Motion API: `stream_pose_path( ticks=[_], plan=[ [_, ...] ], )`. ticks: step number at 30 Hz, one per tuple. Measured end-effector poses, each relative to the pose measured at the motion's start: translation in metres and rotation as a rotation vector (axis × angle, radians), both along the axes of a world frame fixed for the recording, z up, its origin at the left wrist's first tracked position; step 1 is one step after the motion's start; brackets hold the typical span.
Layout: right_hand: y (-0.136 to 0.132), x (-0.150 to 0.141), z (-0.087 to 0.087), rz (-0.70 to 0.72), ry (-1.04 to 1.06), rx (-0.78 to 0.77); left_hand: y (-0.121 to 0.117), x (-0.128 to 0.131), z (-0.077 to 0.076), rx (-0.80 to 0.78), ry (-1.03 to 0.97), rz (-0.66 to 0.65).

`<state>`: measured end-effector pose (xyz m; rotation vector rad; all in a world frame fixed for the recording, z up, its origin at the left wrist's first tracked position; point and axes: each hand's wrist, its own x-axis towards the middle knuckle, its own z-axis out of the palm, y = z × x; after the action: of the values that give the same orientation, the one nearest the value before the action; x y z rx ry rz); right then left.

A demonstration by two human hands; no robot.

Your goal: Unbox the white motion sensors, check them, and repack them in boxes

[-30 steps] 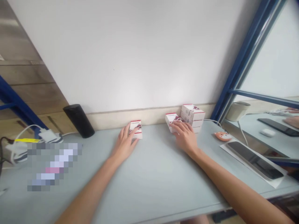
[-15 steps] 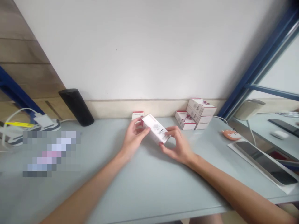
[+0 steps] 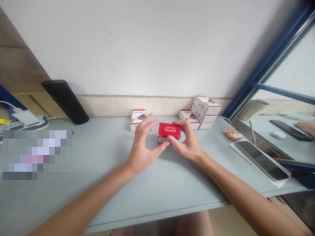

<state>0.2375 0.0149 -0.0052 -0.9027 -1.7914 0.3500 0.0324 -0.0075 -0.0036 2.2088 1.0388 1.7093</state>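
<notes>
A pale grey-blue desk [image 3: 98, 200] is spanning the lower frame beneath a white wall [image 3: 147, 49], while a blue metal frame [image 3: 278, 59] is running along the upper right and a black cylinder [image 3: 65, 101] is lying against the wall at upper left. Behind the hands, a stack of white cartons [image 3: 205, 109] with red trim is sitting right of centre, and a single matching carton [image 3: 137, 119] is standing left of centre. At centre, a small box [image 3: 169, 131] is now showing its red face upward, no longer tilted white side up between the hands as moments earlier. The right hand [image 3: 187, 141] is curving around its right end, thumb and fingertips at its edges, and appears to be holding it. The left hand [image 3: 142, 149] is spreading open just beside it, gripping nothing. "DETECTOR" is reading upside down on the red face; the smaller line beneath it is too small to make out.
</notes>
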Motion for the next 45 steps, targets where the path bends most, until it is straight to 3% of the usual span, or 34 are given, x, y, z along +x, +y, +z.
stream_pose_path(
  ticks=[2,4,10,14,17,20,22,24,27,30,35,41,45],
  plan=[
    [-0.001,0.003,0.002,0.027,-0.031,0.034,0.006,-0.002,-0.009,-0.159,0.004,-0.028],
    [-0.002,0.007,0.007,0.064,-0.059,0.055,0.011,-0.004,-0.014,-0.203,0.055,-0.028],
    [-0.005,0.014,0.021,0.207,0.032,0.055,0.01,-0.009,-0.017,0.165,0.258,-0.08],
    [-0.008,0.009,0.028,0.192,0.158,-0.142,0.006,-0.013,-0.029,0.507,0.399,0.022],
    [-0.01,0.002,0.032,0.249,0.229,-0.371,0.001,-0.014,-0.031,0.516,0.63,-0.018],
    [-0.008,-0.004,0.03,0.316,0.289,-0.5,-0.005,-0.012,-0.02,0.523,0.786,-0.046],
    [-0.005,-0.006,0.025,0.289,0.292,-0.516,-0.005,-0.011,-0.01,0.582,0.795,-0.009],
    [-0.001,-0.004,0.02,0.203,0.264,-0.423,-0.003,-0.012,-0.002,0.592,0.774,0.029],
    [0.0,0.001,0.015,0.079,0.149,-0.09,0.005,-0.016,0.002,0.492,0.711,0.044],
    [-0.002,0.005,0.016,0.069,-0.023,0.122,0.01,-0.017,0.001,0.395,0.591,0.079],
    [-0.007,0.003,0.015,0.133,-0.153,0.161,0.009,-0.013,0.002,0.393,0.487,0.122],
    [-0.011,-0.004,0.014,0.058,-0.112,0.248,0.009,-0.013,0.004,0.535,0.582,0.182],
    [-0.01,0.0,0.018,0.033,-0.088,0.319,0.01,-0.018,0.004,0.549,0.637,0.225]
  ],
)
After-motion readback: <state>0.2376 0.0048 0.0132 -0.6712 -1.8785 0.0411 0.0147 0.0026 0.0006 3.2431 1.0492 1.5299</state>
